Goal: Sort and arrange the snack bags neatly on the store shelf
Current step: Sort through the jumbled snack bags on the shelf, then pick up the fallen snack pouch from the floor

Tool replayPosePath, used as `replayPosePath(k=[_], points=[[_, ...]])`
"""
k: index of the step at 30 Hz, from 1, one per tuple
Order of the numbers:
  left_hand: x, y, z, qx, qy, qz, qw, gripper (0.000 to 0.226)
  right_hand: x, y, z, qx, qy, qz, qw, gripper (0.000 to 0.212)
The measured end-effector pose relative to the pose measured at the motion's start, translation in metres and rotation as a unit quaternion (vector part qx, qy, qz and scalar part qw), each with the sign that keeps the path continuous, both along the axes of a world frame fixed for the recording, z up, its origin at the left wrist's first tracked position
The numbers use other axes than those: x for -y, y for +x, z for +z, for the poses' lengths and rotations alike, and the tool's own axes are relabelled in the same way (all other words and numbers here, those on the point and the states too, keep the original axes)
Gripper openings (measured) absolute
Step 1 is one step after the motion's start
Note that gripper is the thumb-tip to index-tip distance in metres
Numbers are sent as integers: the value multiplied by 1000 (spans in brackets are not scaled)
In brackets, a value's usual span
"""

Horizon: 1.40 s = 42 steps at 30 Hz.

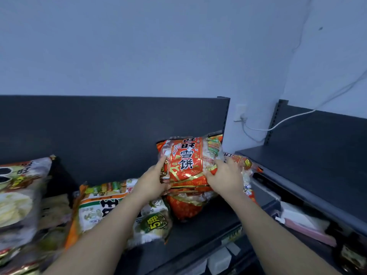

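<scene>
**Desk:** What do the hands have?

**Photographer:** Both are on one red snack bag [185, 159], printed with large dark characters. It is held upright over the right end of the dark shelf [208, 231], close to the back panel [119, 126]. The left hand [152, 180] grips the bag's left edge, with one digit stretched up along it; thumb or finger, I cannot tell. The right hand [224, 176] curls its fingers round the bag's right side.

**Desk:** What is underneath?

**Photographer:** A second red bag [184, 207] lies on the shelf directly below, touching the held bag's lower edge. A third red bag [238, 159] shows behind the right hand, partly hidden.

**Desk:** And to the left?

**Photographer:** A green-and-white bag [119, 205] lies flat just beside the red ones, with the left forearm crossing over it. Further left, at the frame's edge, a grey bag [21, 185] with black print sits on top of other bags, all blurred.

**Desk:** The surroundings?

**Photographer:** A pale blue wall [139, 46] rises behind the shelving. In the gap between the units is a wall socket [240, 114], and a white cable [288, 120] runs from it to the right, across a neighbouring dark shelf unit [317, 155]. Pink and white packs [307, 229] lie on a lower level at the right
</scene>
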<state>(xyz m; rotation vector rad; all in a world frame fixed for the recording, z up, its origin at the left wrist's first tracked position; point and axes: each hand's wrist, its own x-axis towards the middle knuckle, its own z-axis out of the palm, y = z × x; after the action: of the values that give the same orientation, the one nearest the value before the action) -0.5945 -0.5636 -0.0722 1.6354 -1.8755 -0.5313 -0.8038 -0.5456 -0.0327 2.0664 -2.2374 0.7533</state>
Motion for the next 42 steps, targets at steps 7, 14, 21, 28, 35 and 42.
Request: replayPosePath(k=[7, 14, 21, 28, 35, 42], points=[[-8, 13, 13, 117, 0, 56, 992, 92, 11, 33, 20, -121, -71, 144, 980, 66], [-68, 76, 44, 364, -51, 184, 912, 38, 8, 103, 15, -110, -73, 304, 944, 49], [-162, 165, 68, 440, -59, 322, 836, 24, -39, 209, 31, -124, -81, 438, 887, 48], [-296, 252, 70, 434, 17, 438, 787, 24, -137, 331, 42, -114, -104, 554, 818, 40], [-437, 328, 68, 445, 54, 500, 740, 27, -254, 436, 42, -120, -123, 620, 765, 41], [-564, 398, 58, 417, 113, 543, 720, 25, -371, 530, 23, -119, -120, 680, 714, 41]])
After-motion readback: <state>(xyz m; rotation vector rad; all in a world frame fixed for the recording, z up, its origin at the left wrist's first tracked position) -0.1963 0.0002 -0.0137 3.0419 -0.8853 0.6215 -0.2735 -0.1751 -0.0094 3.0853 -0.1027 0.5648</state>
